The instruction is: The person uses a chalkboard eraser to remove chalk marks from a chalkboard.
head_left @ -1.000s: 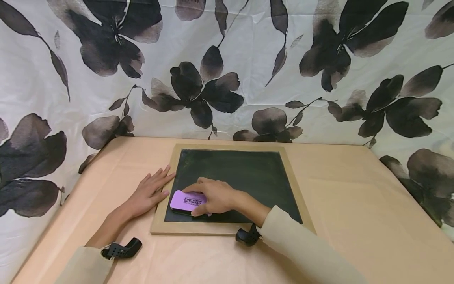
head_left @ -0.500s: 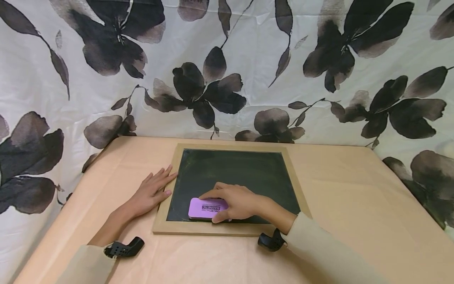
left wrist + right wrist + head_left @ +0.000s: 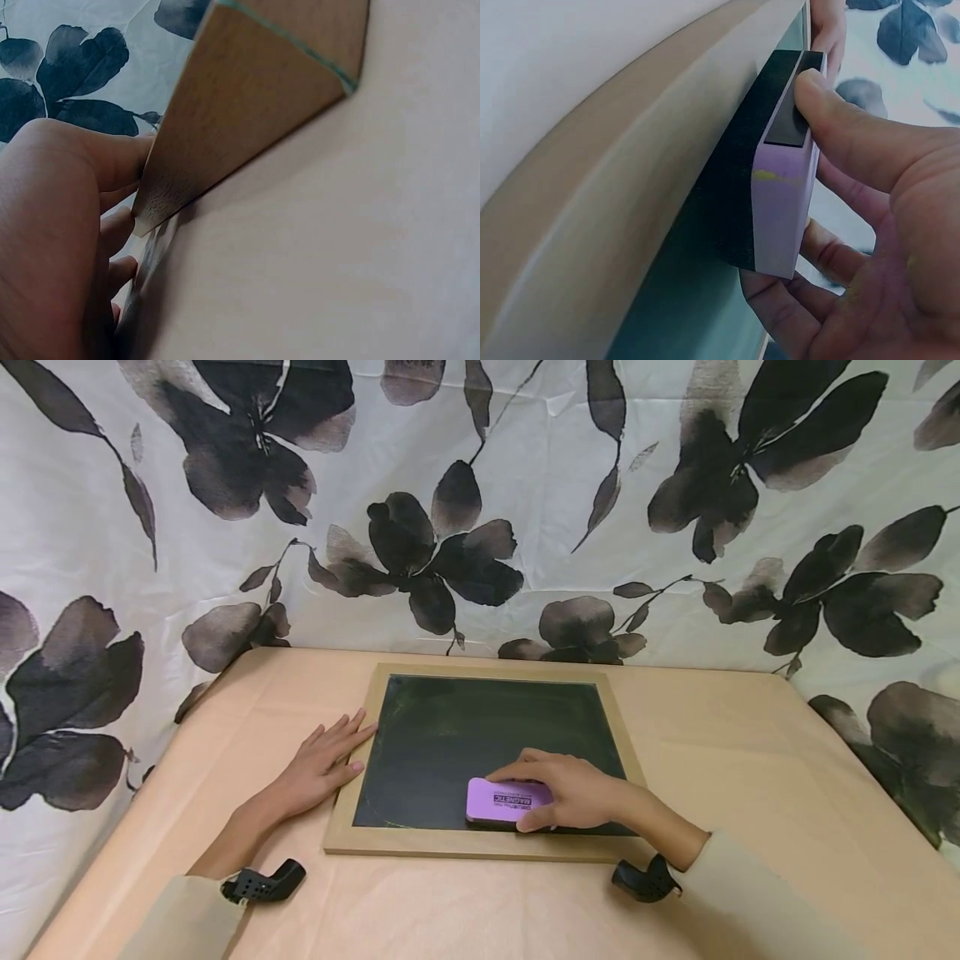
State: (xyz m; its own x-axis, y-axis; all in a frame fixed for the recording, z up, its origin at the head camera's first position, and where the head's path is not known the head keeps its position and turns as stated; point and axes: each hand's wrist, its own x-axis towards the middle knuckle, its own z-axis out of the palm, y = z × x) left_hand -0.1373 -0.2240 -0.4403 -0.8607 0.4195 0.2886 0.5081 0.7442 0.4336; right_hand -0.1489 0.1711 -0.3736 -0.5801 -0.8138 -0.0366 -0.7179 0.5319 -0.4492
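A chalkboard [image 3: 450, 727] with a wooden frame [image 3: 450, 843] lies on the table. My right hand [image 3: 581, 789] grips a purple magnetic board eraser [image 3: 497, 797], whose dark felt side is down on the board near its lower edge, right of the middle. In the right wrist view the thumb presses a black strip on the eraser [image 3: 784, 202], which has a yellow smudge, and the fingers curl round the other side. My left hand [image 3: 318, 768] rests with fingers extended against the frame's left side. The left wrist view shows its fingers beside the wooden edge [image 3: 217, 112].
Faint yellowish traces show along the board's left and lower left edges. A peach-coloured table cover [image 3: 750, 760] surrounds the board. Behind the table hangs a white cloth [image 3: 555, 502] with dark flowers. Black camera mounts sit on both wrists [image 3: 262, 883].
My right hand has slid the eraser from the board's lower left rightward along the lower edge. The left hand keeps its place on the frame; the head view shifts slightly.
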